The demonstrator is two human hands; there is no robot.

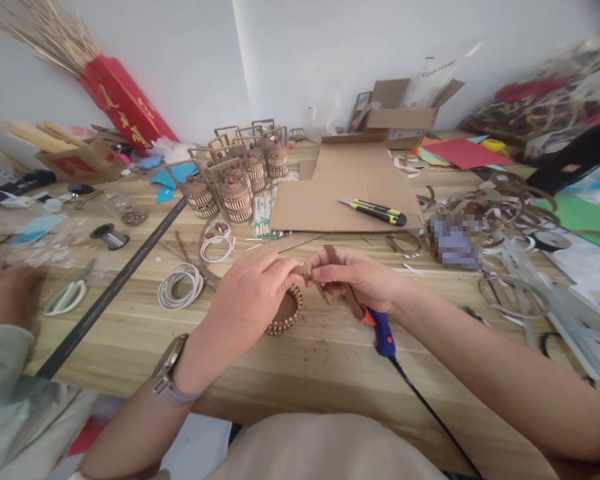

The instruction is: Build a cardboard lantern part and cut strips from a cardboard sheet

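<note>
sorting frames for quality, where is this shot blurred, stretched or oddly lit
Head view: cutter and cardboard fairly clear, left hand and right hand slightly soft; head view, upper right: pile smeared and stretched; head view, top: bright streak down the wall; head view, right: pixelated patch.

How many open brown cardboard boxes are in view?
2. One box stands at the back left, beside the tall red container, pale strips sticking out; the other box is toward the back right, behind the flat cardboard sheet. Others may be hidden.
</note>
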